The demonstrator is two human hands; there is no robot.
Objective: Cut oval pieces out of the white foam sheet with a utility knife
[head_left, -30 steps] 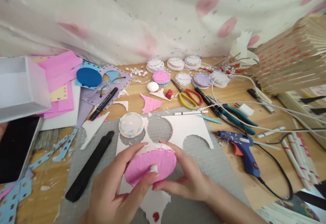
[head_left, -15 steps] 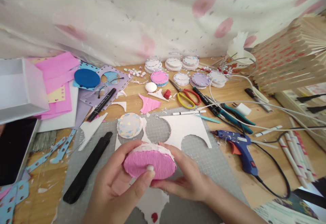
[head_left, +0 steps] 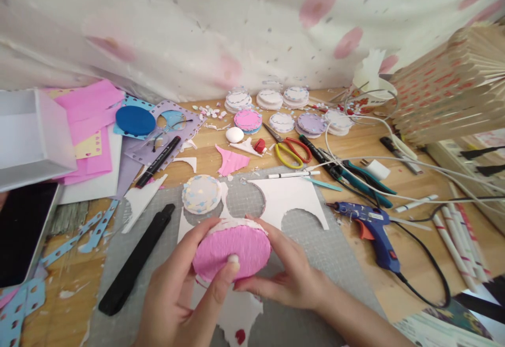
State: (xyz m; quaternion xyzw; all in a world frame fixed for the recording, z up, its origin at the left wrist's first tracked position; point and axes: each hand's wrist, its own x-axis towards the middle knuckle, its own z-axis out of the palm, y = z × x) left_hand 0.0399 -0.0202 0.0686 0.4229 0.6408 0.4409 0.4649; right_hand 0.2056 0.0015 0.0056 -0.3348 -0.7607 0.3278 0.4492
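Observation:
Both of my hands grip a round disc with a pink face and a white ruffled edge, tilted so its pink side faces me. My left hand wraps its left side, the thumb pressing near a small white knob at the disc's centre. On the opposite rim, my right hand pinches the edge between thumb and fingers. Beneath them on the grey cutting mat lies a torn white scrap with a red spot. A pale disc with blue and yellow dots rests just beyond my left fingers.
A blue glue gun lies at right, near pliers and cables. Scissors and several decorated discs sit farther back. Left are a black cutter-like tool, a marker, a phone and a white box.
The disc has tipped slightly, showing more of its pink face. Both hands keep their hold in nearly the same place.

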